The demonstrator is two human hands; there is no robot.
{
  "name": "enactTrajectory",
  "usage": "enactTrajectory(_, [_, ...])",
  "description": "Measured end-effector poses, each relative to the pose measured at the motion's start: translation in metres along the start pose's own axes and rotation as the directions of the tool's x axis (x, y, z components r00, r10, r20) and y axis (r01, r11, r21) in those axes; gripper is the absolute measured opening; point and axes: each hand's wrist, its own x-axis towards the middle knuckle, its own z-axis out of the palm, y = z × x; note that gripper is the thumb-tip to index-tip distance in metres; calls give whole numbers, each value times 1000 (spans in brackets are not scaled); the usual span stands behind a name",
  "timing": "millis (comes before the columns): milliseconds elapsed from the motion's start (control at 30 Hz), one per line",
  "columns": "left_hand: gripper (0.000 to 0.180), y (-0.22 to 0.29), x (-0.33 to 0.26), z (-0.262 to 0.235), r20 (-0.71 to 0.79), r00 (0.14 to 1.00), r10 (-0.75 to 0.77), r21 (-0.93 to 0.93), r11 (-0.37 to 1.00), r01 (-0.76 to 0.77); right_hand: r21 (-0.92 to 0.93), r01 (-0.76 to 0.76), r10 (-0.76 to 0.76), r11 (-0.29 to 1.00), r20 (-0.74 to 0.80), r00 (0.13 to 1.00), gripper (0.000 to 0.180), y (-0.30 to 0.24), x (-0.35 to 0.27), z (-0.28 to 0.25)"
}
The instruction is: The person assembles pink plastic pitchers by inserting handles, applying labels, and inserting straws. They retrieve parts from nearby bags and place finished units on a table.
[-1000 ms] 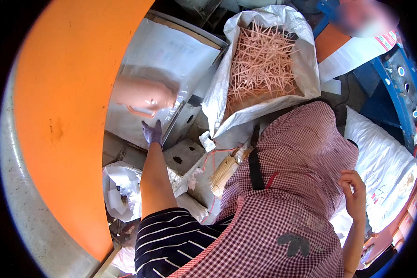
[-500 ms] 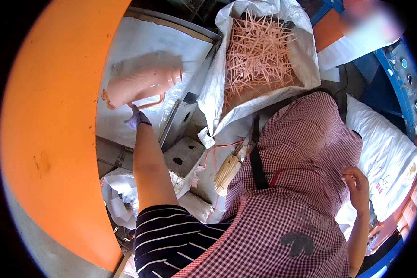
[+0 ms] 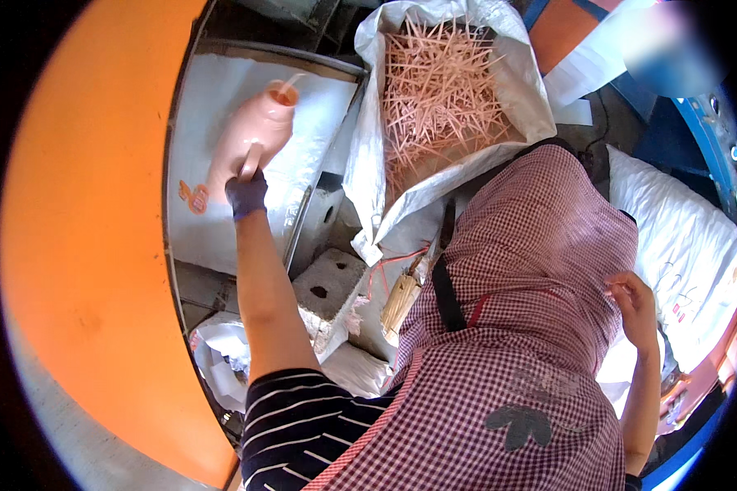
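Observation:
My left hand (image 3: 247,195), in a dark purple glove, is closed round the handle (image 3: 252,157) of a peach-coloured plastic jug (image 3: 258,124). The jug is tilted over a bin lined with a white sheet (image 3: 323,102), its round mouth facing up and away. A thin strip of the same plastic (image 3: 291,83) sticks out at the mouth. Beside the jug's lower end shows a small looped orange plastic piece (image 3: 195,197); whether it is joined to the jug I cannot tell. My bare right hand (image 3: 635,309) hangs at the right beside my apron, fingers loosely bent and apart, holding nothing.
A large orange panel (image 3: 90,229) borders the left side. Ahead stands a white woven sack (image 3: 367,155) full of thin peach plastic strips (image 3: 442,90). A concrete block (image 3: 329,286) lies below the bin. To the right are a stuffed white sack (image 3: 671,254) and blue metal framework (image 3: 708,135).
My left hand has closed on the jug's handle. The jug, lying on its side before, has turned so its mouth points up and away. My right hand has barely moved.

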Motion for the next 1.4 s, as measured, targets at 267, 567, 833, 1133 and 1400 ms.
enactTrajectory(267, [42,-190,-244,105,708,675,206,450,606,-657,-99,253,-245,962,88,966,19,-24,27,24])
enactTrajectory(567, [71,-332,-392,183,848,-187,-496,42,-288,957,27,365,-362,931,-70,930,18,-23,-4,1])
enactTrajectory(833, [71,-347,-412,185,701,-358,-617,232,-278,932,152,319,-301,935,-130,945,17,15,-20,-22])
enactTrajectory(1133, [48,-193,-363,276,394,399,-828,791,527,311,-163,580,-603,798,-229,764,13,-49,52,-98])
enactTrajectory(1400, [66,-183,-389,300,728,325,-603,247,-211,-946,-748,576,-941,328,-204,271,52,-218,192,-110])
